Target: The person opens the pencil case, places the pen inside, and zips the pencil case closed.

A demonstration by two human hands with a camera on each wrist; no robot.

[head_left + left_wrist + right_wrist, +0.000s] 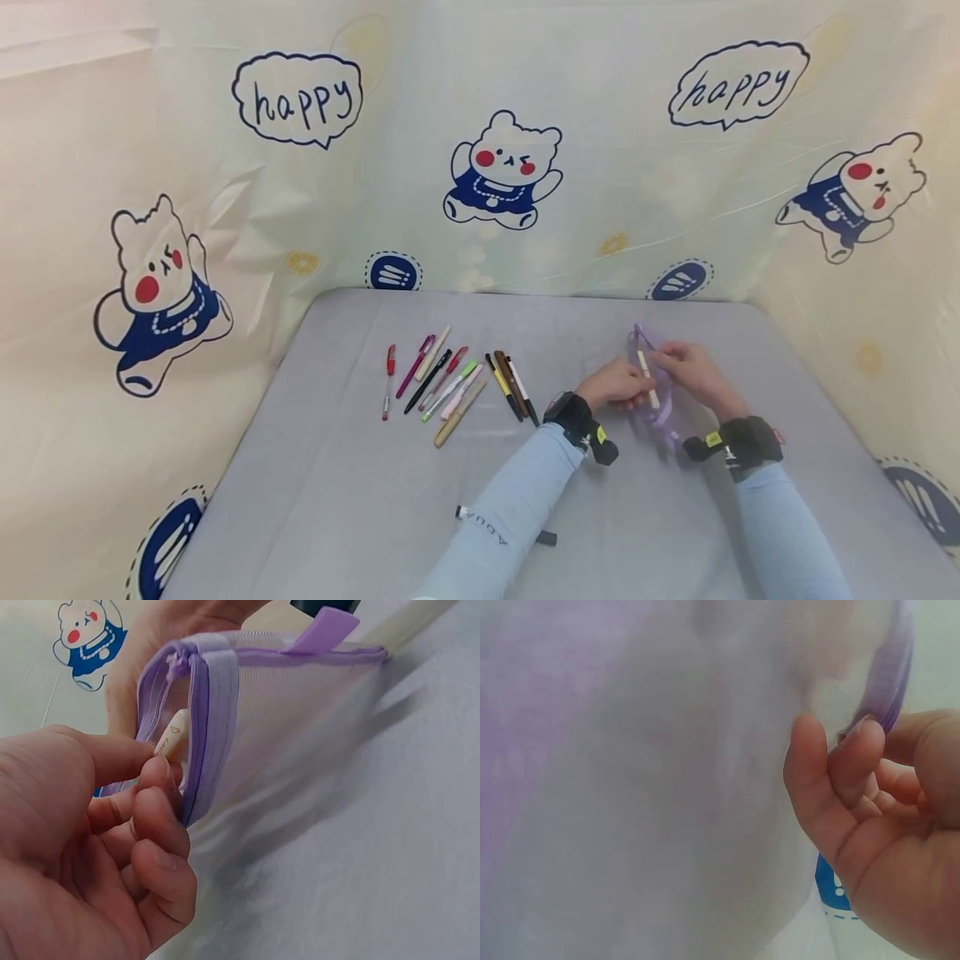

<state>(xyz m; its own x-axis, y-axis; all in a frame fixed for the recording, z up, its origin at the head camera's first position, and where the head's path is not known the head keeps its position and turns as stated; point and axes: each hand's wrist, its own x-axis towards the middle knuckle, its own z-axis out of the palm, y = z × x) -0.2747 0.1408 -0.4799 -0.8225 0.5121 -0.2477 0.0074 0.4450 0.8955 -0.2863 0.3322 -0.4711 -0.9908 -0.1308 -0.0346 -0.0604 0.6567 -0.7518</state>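
Note:
My left hand pinches a cream-coloured pen between thumb and fingers. One end of the pen is inside the open mouth of a see-through mesh pouch with purple edging and a light purple pull tab. On the far side, my right hand grips the purple edge of the pouch between thumb and fingers. The mesh hangs between the two hands and fills much of the right wrist view. My fingers cover part of the pen.
Left of the hands lie several pens and markers, among them a red-capped pen, a green-ended pen, a tan marker and a brown marker. A dark-ended pen is partly hidden under my left forearm. Patterned cloth walls enclose the grey table.

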